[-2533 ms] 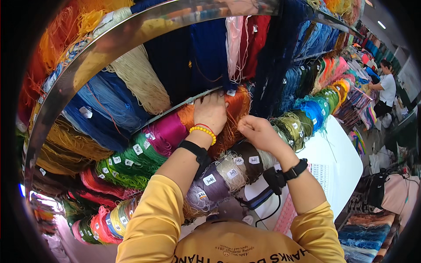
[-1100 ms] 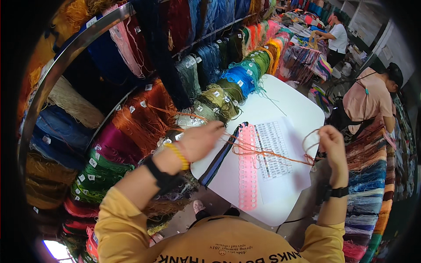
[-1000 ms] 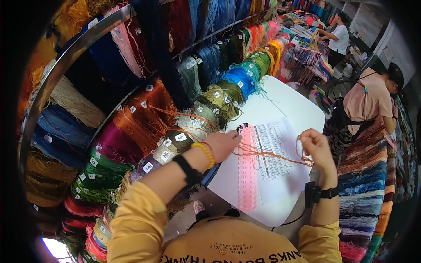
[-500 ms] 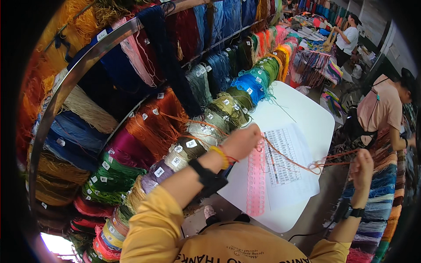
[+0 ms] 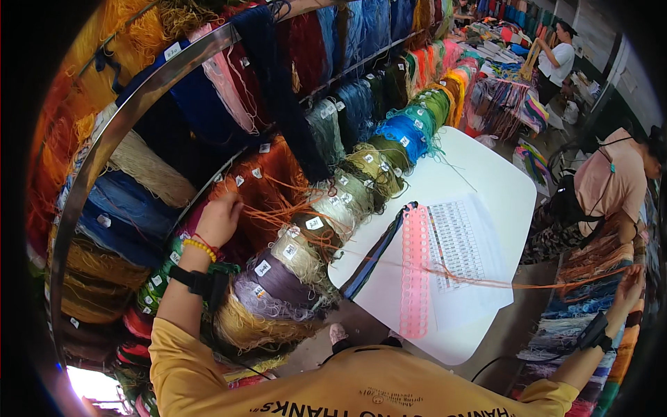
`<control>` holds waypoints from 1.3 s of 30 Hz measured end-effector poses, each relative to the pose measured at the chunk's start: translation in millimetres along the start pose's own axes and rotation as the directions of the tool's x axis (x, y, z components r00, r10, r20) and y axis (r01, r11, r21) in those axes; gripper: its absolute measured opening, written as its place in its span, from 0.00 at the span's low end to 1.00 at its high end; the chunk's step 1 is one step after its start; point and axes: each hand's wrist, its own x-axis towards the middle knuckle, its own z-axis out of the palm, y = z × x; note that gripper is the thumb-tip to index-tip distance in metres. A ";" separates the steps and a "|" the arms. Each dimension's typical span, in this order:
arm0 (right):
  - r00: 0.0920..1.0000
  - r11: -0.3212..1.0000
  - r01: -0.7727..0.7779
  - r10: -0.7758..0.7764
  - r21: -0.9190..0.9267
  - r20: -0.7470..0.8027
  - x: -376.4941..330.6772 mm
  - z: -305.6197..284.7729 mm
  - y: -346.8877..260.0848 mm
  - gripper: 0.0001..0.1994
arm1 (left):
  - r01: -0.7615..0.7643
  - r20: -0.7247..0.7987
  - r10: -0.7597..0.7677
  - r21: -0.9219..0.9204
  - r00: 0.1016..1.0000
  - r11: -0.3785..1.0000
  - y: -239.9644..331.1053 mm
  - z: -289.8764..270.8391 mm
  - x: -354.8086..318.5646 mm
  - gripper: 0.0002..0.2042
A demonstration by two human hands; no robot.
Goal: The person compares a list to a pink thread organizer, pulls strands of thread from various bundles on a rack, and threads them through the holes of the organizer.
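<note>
At the right, my right hand (image 5: 629, 286) is raised with its fingers closed on several thin strands of orange thread (image 5: 535, 285). The strands stretch leftward over the white table to an orange-brown skein (image 5: 274, 163) hanging on the rack. My left hand (image 5: 219, 217) is at that skein's lower left side, its fingers curled together on the orange strands; the fingertips are partly lost against the yarn. Under the stretched thread lies a pink strip with rows of holes (image 5: 415, 278), with dark threads (image 5: 379, 250) tied near its far end. Beside it is a printed chart (image 5: 458, 243).
Tagged skeins of many colours, including a lilac one (image 5: 267, 281), hang on the rack at the left. A curved metal rail (image 5: 104, 132) crosses there. The white table (image 5: 497, 156) stands ahead. A co-worker in pink (image 5: 611, 181) bends beside more yarn (image 5: 577, 326) at the right.
My left hand has moved left from above the pink strip to the orange-brown skein. My right hand has moved farther right, and the looped orange thread is now pulled straighter. The dark threads have come into sight.
</note>
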 end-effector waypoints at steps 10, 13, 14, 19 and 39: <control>0.827 0.724 0.101 -0.442 -0.683 -0.346 10.7 19.5 -30.8 0.17 | -0.161 0.339 0.166 -0.043 0.926 0.986 31.7 1.0 -0.2 0.16; 0.937 0.740 0.038 -0.260 -0.671 -0.234 -12.9 142.9 33.2 0.14 | -0.317 0.233 0.381 -0.269 0.895 0.910 74.8 1.4 1.8 0.18; 0.970 0.694 0.052 -0.206 -0.718 -0.129 -19.9 157.2 55.6 0.12 | -0.392 0.221 0.451 -0.265 0.865 0.881 88.6 2.5 -0.9 0.18; 0.999 0.806 -0.048 0.046 -0.590 -0.020 -43.9 263.7 108.6 0.07 | -0.501 0.215 0.525 -0.158 0.824 0.851 96.8 34.5 -3.7 0.11; 0.991 0.847 -0.116 0.134 -0.519 -0.004 -62.1 293.3 131.9 0.06 | -0.268 0.087 0.346 -0.467 0.934 0.843 96.3 43.1 45.4 0.04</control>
